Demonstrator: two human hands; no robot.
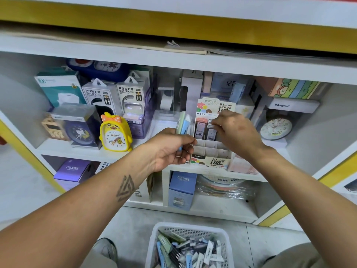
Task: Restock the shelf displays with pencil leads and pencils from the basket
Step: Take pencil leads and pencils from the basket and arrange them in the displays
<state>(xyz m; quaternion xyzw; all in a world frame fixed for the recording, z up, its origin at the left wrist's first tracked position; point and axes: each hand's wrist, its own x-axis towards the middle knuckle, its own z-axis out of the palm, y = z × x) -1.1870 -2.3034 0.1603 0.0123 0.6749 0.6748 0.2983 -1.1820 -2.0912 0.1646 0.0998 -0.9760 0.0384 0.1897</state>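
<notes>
I have my right hand (pixel 234 130) at the display box (pixel 211 151), thumb and fingertips pinching a small lead case (pixel 211 123) over the back row, where two cases already stand. To seat it well I'd keep it upright, line it with the free slot and press straight down. My left hand (pixel 170 147), at nine o'clock of the box, grips spare packs (pixel 183 122) (green and blue). The basket (pixel 190 246) sits at six o'clock, well stocked.
</notes>
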